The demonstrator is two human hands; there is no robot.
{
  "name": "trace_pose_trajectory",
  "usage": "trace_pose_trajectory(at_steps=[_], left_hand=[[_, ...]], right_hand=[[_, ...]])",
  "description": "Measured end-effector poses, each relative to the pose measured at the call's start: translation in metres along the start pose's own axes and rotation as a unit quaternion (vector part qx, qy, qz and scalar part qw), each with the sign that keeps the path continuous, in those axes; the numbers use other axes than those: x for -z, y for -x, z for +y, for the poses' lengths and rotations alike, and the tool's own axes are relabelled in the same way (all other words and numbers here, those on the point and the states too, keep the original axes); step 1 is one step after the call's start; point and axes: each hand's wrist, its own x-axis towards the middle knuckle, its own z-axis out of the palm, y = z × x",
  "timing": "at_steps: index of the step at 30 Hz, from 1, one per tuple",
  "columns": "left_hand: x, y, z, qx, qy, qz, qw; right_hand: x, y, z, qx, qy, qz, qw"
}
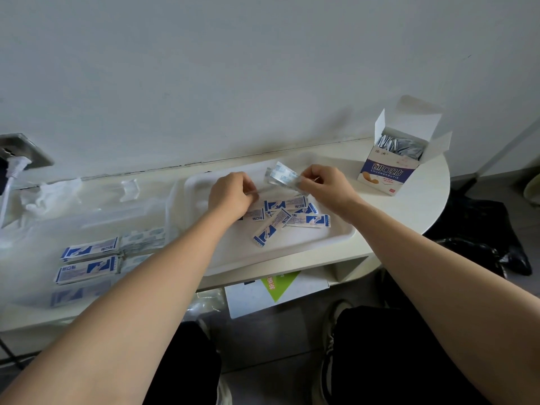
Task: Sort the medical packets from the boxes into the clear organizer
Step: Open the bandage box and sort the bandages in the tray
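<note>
Here, right hand (pixel 327 190) pinches a packet bunch (pixel 281 176) over the tray (pixel 304 244); left hand (pixel 230 197) curled, grasp unclear.

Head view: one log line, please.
left hand: curled over tray | right hand: pinches packet bundle | box: open | organizer: partly filled

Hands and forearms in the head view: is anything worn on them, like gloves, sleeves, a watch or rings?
Nothing shows. The left hand and right hand are bare, with no gloves and no rings that I can make out. The left forearm and right forearm are bare to the frame edge: no sleeves, watch or bracelet.
</note>
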Motion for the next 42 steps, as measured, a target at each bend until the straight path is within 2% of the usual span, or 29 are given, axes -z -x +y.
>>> trace_pose_trajectory(at_steps=[2, 6, 10, 17, 19, 22, 26, 30, 37, 42], left_hand=[[0.006, 0.003, 0.001, -0.007, 0.058, 0.010, 0.998], [0.023, 0.012, 0.002, -0.042, 0.076, -0.067, 0.994], [0.037, 0.026, -0.001, -0.048, 0.094, -0.131, 0.986], [0.045, 0.050, -0.009, 0.000, 0.206, -0.160, 0.965], [0.042, 0.056, -0.010, -0.031, 0.151, -0.154, 0.976], [0.035, 0.062, -0.012, -0.092, 0.016, -0.096, 0.991], [0.035, 0.066, -0.014, -0.136, -0.066, -0.039, 0.988], [0.030, 0.070, -0.024, -0.142, -0.152, -0.054, 0.977], [0.031, 0.072, -0.026, -0.085, -0.151, -0.030, 0.984], [0.027, 0.070, -0.021, -0.047, -0.060, -0.046, 0.996]], right_hand=[[-0.002, 0.001, -0.002, 0.043, 0.033, -0.020, 0.998], [-0.011, 0.005, -0.007, 0.140, 0.146, -0.059, 0.977], [-0.013, 0.012, -0.014, 0.182, 0.165, -0.044, 0.968], [-0.023, 0.017, -0.011, 0.240, 0.231, -0.048, 0.942], [-0.026, 0.019, -0.013, 0.246, 0.241, -0.057, 0.937], [-0.034, 0.022, -0.015, 0.252, 0.270, -0.075, 0.926], [-0.041, 0.024, -0.015, 0.273, 0.294, -0.075, 0.913], [-0.043, 0.026, -0.012, 0.286, 0.316, -0.110, 0.898], [-0.041, 0.024, -0.012, 0.248, 0.258, -0.106, 0.928], [-0.045, 0.022, -0.013, 0.195, 0.195, -0.106, 0.955]])
